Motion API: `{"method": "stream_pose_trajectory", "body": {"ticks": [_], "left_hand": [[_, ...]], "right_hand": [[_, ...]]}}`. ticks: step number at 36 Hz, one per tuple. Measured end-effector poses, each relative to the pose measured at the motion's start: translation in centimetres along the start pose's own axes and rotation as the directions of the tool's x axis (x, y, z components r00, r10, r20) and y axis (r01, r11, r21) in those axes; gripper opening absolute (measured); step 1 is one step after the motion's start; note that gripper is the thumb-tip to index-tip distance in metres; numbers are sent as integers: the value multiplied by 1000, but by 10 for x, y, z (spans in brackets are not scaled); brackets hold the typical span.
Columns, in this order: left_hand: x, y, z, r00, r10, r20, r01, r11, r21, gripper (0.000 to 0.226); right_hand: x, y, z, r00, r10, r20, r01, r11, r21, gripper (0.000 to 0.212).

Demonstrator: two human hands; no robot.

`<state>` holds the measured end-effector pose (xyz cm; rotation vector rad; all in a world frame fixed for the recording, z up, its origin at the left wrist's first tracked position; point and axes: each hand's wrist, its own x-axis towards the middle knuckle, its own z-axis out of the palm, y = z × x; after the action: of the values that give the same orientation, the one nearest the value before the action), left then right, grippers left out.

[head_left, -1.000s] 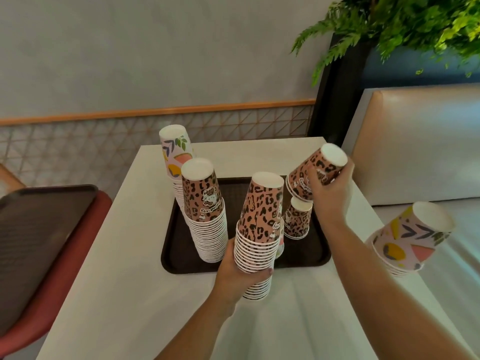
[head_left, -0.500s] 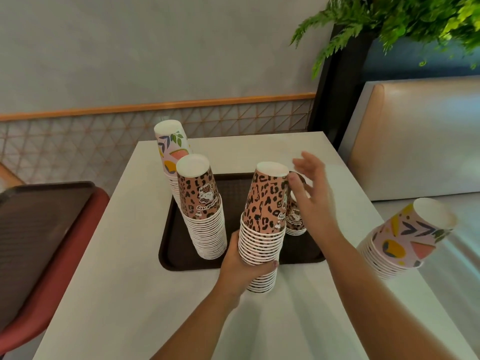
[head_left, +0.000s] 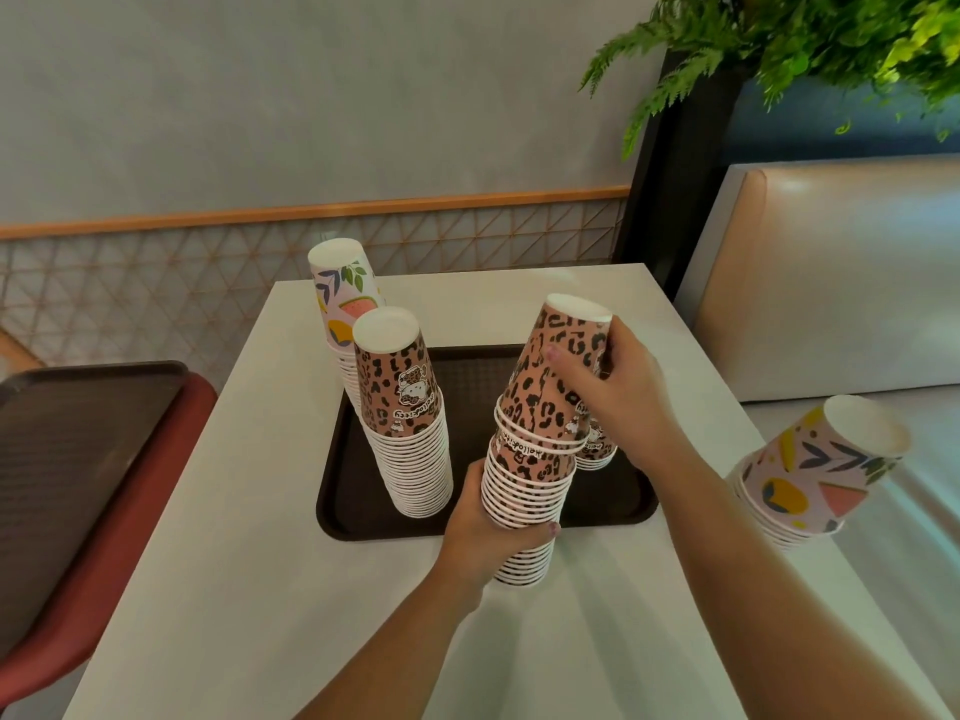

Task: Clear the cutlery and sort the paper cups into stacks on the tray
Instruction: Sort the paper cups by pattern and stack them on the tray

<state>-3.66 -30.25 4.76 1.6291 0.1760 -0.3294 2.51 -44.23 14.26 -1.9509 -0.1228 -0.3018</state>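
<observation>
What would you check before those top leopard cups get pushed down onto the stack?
1. Left hand grips the held stack: ok.
2. Right hand grips the top cups: ok.
3. Top cups in line with the stack: not ok, tilted.
4. Patterns match, both leopard: ok.
5. Free space on the tray: ok.
6. Small stack behind the hand is clear: cannot tell.

A white desk (head_left: 218, 589) stands against a grey wall (head_left: 311, 96) with a wooden rail (head_left: 311, 213) above a lattice panel (head_left: 130, 283). A spare dark tray (head_left: 67, 470) rests on a red chair (head_left: 124, 532) at left. A beige padded bench (head_left: 841, 272) and a green plant (head_left: 831, 39) occupy the right.
</observation>
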Motion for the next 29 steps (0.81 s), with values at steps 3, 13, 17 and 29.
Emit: {"method": "stream_pose_trajectory", "body": {"ticks": [3, 13, 17, 29], "left_hand": [[1, -2, 0, 1000, -4, -12, 4, 1000, -12, 82], [5, -5, -2, 998, -43, -39, 43, 999, -10, 84], [6, -5, -2, 998, -43, -36, 42, 999, -21, 84], [4, 1, 0, 1000, -23, -16, 22, 999, -32, 82]], "right_hand": [[8, -4, -5, 997, 33, -65, -26, 995, 101, 42], [38, 9, -25, 849, 74, -524, 20, 985, 171, 46], [34, 45, -14, 890, 18, -455, -33, 999, -26, 59], [14, 71, -4, 961, 62, -268, -107, 982, -158, 70]]}}
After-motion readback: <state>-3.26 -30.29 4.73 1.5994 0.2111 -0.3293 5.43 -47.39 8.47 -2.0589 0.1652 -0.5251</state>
